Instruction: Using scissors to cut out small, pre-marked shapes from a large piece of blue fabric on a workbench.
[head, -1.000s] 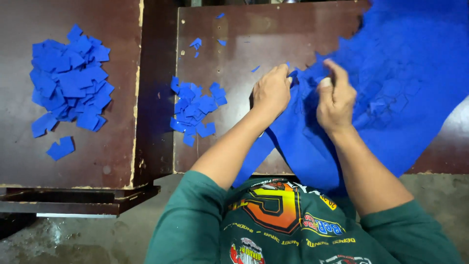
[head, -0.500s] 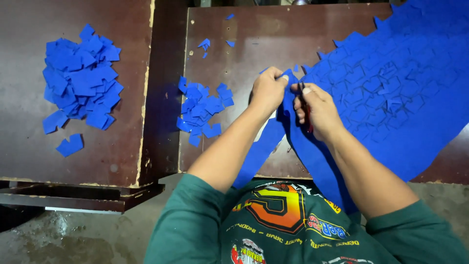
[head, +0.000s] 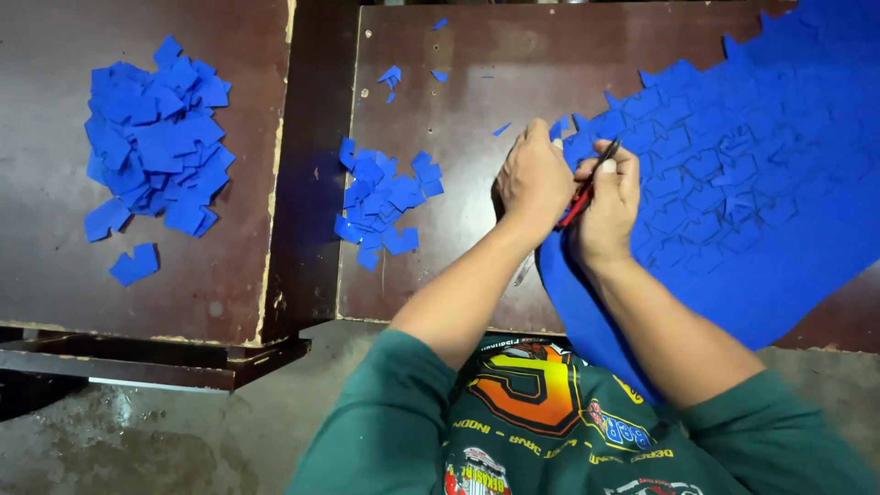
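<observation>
A large blue sheet [head: 742, 192], scored into many small shapes, covers the right side of the dark brown table [head: 477, 82] and hangs over its front edge. My left hand [head: 534, 179] is closed on the sheet's jagged left edge. Right beside it, my right hand [head: 605, 202] grips a small red-and-black cutting tool [head: 582, 191] held against the same edge. Both hands touch each other over the sheet.
A small pile of cut blue pieces [head: 380, 197] lies left of my hands. A bigger pile [head: 151, 147] sits on a second brown table [head: 229, 275] at the left, across a dark gap [head: 316, 137]. A few loose scraps [head: 392, 75] lie farther back. Wet concrete floor [head: 137, 440] below.
The view has shifted, so the sheet now sits farther right. My hands have come closer together at the sheet's edge, and the red tool now shows in my right hand.
</observation>
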